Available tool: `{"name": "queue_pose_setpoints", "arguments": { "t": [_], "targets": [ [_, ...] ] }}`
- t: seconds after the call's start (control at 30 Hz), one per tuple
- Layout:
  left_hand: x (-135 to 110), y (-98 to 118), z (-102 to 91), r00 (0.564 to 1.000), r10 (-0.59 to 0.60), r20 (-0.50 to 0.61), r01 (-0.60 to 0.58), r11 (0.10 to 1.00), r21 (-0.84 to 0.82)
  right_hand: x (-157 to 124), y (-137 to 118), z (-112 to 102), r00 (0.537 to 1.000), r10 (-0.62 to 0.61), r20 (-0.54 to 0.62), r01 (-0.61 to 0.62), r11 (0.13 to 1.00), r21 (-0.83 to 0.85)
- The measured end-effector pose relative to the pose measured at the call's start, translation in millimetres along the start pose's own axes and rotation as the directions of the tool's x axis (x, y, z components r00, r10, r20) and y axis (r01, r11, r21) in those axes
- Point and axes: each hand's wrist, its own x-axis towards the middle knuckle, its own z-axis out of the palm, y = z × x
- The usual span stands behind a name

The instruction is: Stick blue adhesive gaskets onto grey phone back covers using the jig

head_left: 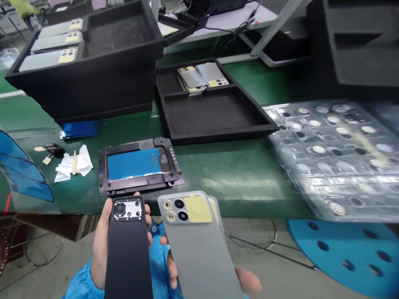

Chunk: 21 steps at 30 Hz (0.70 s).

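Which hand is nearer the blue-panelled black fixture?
Left. The left hand, gripping the black block, sits just below the fixture; the right hand, holding the grey cover, is farther down-right.

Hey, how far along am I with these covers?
Likely done: three grey covers lie in the stacked black foam tray. In hand: left hand holds a black rectangular slab, right hand a grey plastic back cover with yellow sticker. Probably left: a small stack of covers in the flat black tray.

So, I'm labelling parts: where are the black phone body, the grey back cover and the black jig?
black phone body [127,253], head view, plain middle.
grey back cover [199,253], head view, plain middle.
black jig [103,172], head view, left frame edge.
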Motion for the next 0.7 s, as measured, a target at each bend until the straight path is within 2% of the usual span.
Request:
{"name": "queue_pose_setpoints", "arguments": {
  "t": [0.07, 0.2, 0.33, 0.47, 0.57, 0.7],
  "targets": [
    [0.0, 0.9, 0.7, 0.999, -0.054, 0.004, 0.054, 0.998, -0.033, 3.6, 5.8, -2.8, 0.997, -0.029, -0.07, 0.027, 0.999, -0.028],
    [1.2, 2.9, -3.8, 0.992, -0.123, -0.041, 0.12, 0.99, -0.069, 9.8, 6.6, -14.5, 1.0, -0.021, -0.007, 0.021, 1.0, -0.014],
    [2.9, 4.6, -10.4, 0.992, -0.118, -0.054, 0.116, 0.992, -0.042, 3.4, 6.8, -25.5, 0.997, 0.082, -0.009, -0.081, 0.996, 0.034],
    [3.4, 5.4, -13.0, 0.989, -0.143, -0.019, 0.142, 0.987, -0.072, -5.3, 23.3, -37.7, 0.99, 0.141, 0.029, -0.143, 0.98, 0.137],
    [3.9, 5.4, -12.9, 0.984, -0.175, 0.02, 0.176, 0.978, -0.112, -5.7, 35.2, -45.6, 0.991, 0.111, 0.07, -0.117, 0.99, 0.074],
    [5.8, 4.3, -13.9, 0.981, -0.19, 0.038, 0.193, 0.974, -0.114, -4.0, 30.0, -40.4, 0.996, 0.08, -0.047, -0.086, 0.986, -0.142]
  ]
}}
